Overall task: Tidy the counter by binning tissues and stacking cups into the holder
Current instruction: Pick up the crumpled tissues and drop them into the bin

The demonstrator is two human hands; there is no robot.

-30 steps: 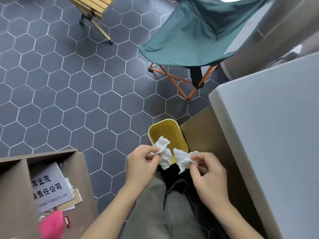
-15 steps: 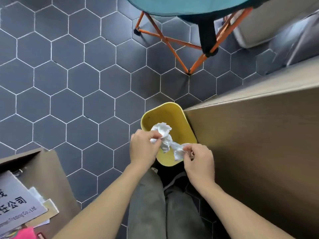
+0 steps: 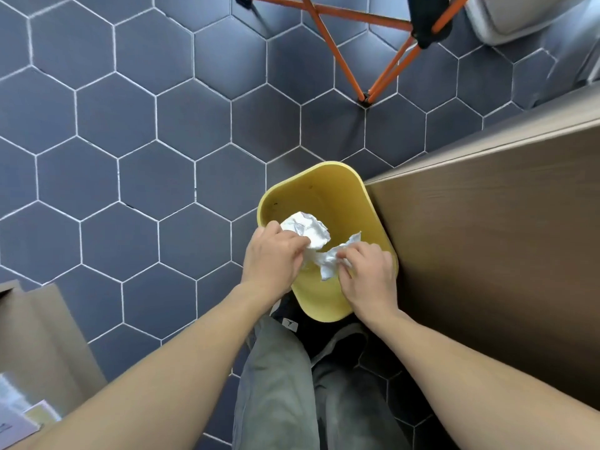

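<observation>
Over the yellow bin on the hexagon-tiled floor, the left hand pinches one crumpled white tissue, fingers closed on it. The right hand grips a second tissue likewise. Both tissues, touching each other, hang above the bin's mouth, beside the brown cabinet side.

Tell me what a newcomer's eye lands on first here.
The yellow bin stands out on the dark hexagon-tiled floor, set against a brown panel to its right. Over its mouth, the left hand and right hand each pinch a crumpled white tissue. Orange chair legs cross above.
</observation>
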